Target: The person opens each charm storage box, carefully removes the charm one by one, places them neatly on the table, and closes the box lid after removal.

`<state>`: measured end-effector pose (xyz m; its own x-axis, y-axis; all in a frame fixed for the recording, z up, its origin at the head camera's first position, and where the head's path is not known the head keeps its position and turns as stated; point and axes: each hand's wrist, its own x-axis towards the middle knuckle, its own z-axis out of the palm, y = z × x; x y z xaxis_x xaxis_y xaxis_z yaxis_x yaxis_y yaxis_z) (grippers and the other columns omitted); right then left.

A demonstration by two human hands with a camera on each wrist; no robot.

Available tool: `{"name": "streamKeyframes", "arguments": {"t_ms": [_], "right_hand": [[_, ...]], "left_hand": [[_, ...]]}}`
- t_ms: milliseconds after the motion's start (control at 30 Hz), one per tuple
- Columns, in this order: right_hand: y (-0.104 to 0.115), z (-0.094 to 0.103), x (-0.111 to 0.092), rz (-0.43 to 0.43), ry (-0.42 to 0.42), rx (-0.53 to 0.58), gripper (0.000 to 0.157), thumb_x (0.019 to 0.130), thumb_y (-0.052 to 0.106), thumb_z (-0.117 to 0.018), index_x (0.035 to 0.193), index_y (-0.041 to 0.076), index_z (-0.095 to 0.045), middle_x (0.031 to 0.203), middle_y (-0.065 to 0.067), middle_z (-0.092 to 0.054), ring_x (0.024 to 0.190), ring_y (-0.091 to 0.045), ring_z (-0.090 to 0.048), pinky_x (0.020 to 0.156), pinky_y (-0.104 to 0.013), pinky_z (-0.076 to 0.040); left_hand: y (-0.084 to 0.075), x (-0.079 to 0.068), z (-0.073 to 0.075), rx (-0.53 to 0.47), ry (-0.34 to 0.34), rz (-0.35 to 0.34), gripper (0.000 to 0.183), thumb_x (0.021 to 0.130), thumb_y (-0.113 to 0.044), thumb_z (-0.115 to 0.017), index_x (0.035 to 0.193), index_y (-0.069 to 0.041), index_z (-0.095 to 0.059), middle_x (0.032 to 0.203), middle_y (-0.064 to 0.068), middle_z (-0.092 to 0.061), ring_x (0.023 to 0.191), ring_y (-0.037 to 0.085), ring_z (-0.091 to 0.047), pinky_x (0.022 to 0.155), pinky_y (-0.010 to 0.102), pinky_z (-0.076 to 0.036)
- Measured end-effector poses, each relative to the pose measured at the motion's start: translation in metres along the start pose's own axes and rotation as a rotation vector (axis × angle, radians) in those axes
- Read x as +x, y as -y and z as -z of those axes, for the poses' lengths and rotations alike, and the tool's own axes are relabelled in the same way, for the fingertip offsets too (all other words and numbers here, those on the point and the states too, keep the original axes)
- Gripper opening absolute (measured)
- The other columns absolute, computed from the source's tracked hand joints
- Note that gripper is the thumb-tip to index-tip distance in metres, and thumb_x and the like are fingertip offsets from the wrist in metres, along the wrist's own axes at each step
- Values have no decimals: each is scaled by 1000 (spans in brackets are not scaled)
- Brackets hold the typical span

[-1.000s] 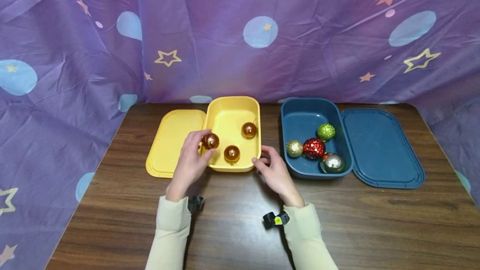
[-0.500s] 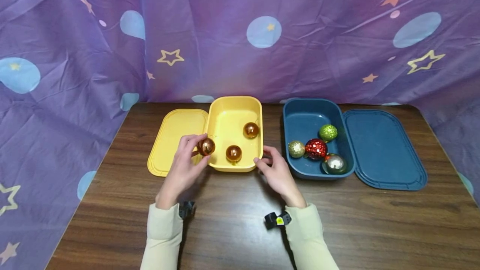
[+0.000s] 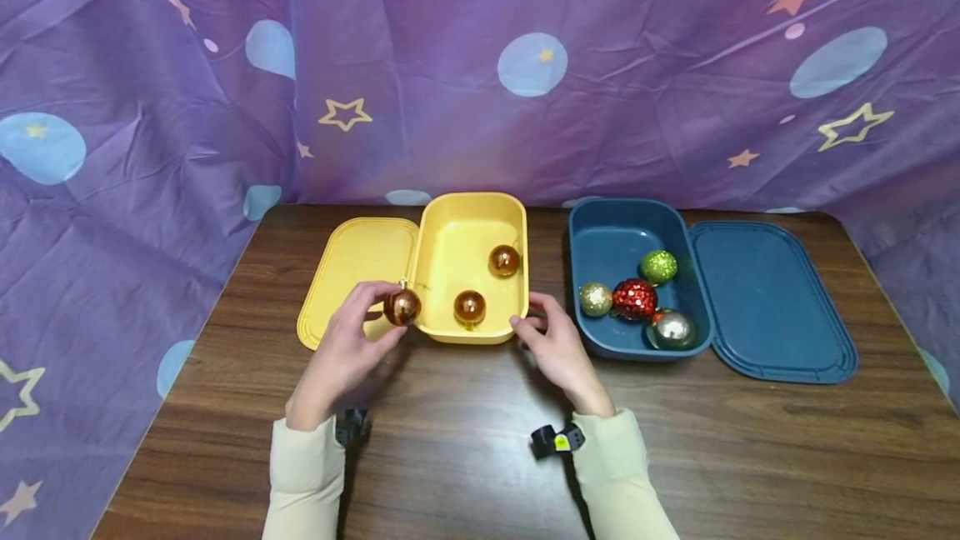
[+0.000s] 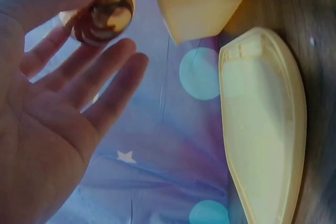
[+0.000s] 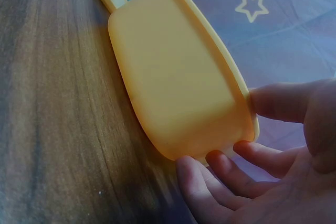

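My left hand [image 3: 341,357] pinches a shiny amber Christmas ball [image 3: 402,307] between thumb and fingers, over the front left corner of the yellow box [image 3: 459,248]. The left wrist view shows the ball [image 4: 113,17] between thumb and fingertips, the other fingers spread. A thin hanging loop trails from its cap toward the box. Inside the box lie two more amber balls, one at the front [image 3: 469,307] and one by the right wall [image 3: 504,261]. My right hand [image 3: 558,352] grips that box's front right corner, thumb on the rim and fingertips against the outer wall [image 5: 168,77].
A yellow lid [image 3: 356,273] lies left of the yellow box. To the right, a blue box [image 3: 607,248] holds several balls: green [image 3: 658,267], gold [image 3: 596,299], red [image 3: 634,299] and silver [image 3: 671,329]. Beside it lies a blue lid [image 3: 772,298]. A purple curtain [image 3: 427,65] hangs behind the table.
My left hand has drawn the amber ball from the yellow box's left side down and left, to outside its front left corner. The right hand keeps its grip on the box.
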<state>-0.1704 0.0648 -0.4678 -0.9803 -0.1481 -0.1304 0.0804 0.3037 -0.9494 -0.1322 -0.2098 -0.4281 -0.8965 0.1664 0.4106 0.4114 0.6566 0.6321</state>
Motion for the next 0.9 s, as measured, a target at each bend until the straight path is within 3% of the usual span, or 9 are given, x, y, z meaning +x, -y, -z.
{"name": "streamKeyframes", "arguments": {"t_ms": [200,433,700,900], "right_hand": [[0,-2,0,-1,3,-3,50,93,16,-61,138,1,-45,111,-22,-65,88,-27,-66,64,-28,-52],[1,-1,0,-1,-1,-12,50,93,16,-61,138,2,-45,115,-22,-64,90,-28,-66,65,-26,-51],[0,-2,0,0,-2,-2,50,92,16,-62,137,2,-45,116,-22,-63,91,-30,-66,65,-26,-51],[0,-2,0,-2,-1,3,50,92,16,-61,137,2,-45,114,-22,-64,91,-32,-66,65,-27,-51]], "left_hand": [[1,-4,9,-63,57,57,49,73,3,-79,117,-2,-59,116,12,-65,104,27,-65,85,36,-57],[1,-5,16,-320,151,186,48,77,8,-74,120,0,-55,121,19,-61,108,34,-63,83,31,-58],[7,-10,22,-342,230,251,45,79,8,-72,120,-3,-56,123,19,-59,113,35,-61,87,29,-56],[12,-13,26,-338,282,250,44,79,7,-72,119,-4,-57,121,17,-60,107,33,-64,89,35,-56]]}}
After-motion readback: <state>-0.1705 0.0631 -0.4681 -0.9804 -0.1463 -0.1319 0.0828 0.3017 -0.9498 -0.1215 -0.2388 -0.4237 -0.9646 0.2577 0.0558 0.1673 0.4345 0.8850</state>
